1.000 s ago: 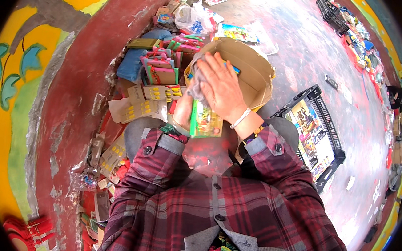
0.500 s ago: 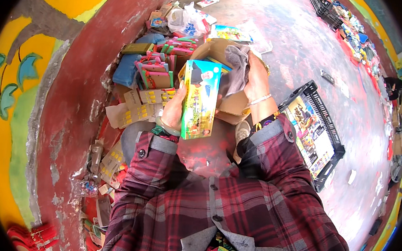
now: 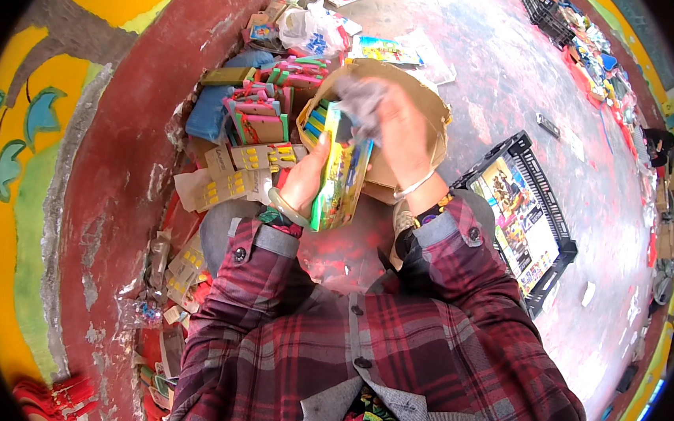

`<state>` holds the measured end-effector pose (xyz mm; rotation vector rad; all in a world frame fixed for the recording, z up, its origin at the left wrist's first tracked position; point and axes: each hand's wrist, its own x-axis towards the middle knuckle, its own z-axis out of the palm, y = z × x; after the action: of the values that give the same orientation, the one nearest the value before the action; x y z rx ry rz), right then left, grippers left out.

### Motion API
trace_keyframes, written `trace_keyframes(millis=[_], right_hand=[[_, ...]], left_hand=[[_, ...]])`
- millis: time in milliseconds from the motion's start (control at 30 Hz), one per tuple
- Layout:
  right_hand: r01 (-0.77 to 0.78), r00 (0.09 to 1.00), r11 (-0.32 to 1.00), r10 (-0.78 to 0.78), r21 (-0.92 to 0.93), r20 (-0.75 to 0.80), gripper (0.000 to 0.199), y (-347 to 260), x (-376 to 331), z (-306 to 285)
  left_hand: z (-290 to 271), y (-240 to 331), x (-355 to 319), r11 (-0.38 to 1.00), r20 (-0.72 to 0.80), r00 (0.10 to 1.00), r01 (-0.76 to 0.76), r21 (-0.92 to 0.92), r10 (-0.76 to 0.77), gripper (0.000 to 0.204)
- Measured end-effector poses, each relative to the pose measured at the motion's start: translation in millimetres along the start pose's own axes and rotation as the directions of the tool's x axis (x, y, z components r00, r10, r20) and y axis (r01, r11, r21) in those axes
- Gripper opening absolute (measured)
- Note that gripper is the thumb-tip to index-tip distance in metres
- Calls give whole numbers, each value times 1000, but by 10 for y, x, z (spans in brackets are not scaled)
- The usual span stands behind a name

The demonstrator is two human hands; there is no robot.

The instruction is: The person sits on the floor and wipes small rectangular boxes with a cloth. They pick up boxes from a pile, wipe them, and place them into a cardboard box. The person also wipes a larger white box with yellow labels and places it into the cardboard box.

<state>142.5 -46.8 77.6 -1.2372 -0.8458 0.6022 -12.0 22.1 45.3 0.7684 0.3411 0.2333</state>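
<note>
My left hand (image 3: 306,175) grips a long, flat printed box (image 3: 339,181) in yellow, green and blue, its fingers closed along the left side. The box is tilted, and its upper end is partly covered. My right hand (image 3: 403,133) is closed on a grey cloth (image 3: 359,100), smeared by motion at the box's upper end. I cannot make out whether the cloth touches the box. Behind both hands stands an open round-edged cardboard box (image 3: 436,111), with some yellow and blue pieces inside its left part.
Stacked pink and green-edged packs (image 3: 259,119) and cards with yellow items (image 3: 236,187) lie along the red wall at left. A white plastic bag (image 3: 313,28) sits behind them. To the right is a black crate (image 3: 552,215) with a printed sheet. A dark small object (image 3: 548,126) lies beyond.
The printed box has turned so its front faces away to the right. My right hand has swung left with the cloth, from beside the box to over its upper end.
</note>
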Motion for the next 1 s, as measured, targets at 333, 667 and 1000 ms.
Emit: trace_keyframes(millis=[333, 667, 1000], right_hand=[[-322, 939, 688, 322, 650, 124, 36, 345, 37, 80], [-336, 939, 918, 308, 212, 154, 47, 438, -124, 311], [-418, 908, 837, 390, 353, 151, 50, 396, -151, 237]], left_hand=[[-38, 43, 46, 945, -147, 985, -133, -299, 93, 52], [-180, -16, 162, 956, -309, 941, -209, -204, 140, 26], [-230, 8, 159, 976, -371, 925, -147, -162, 77, 26]])
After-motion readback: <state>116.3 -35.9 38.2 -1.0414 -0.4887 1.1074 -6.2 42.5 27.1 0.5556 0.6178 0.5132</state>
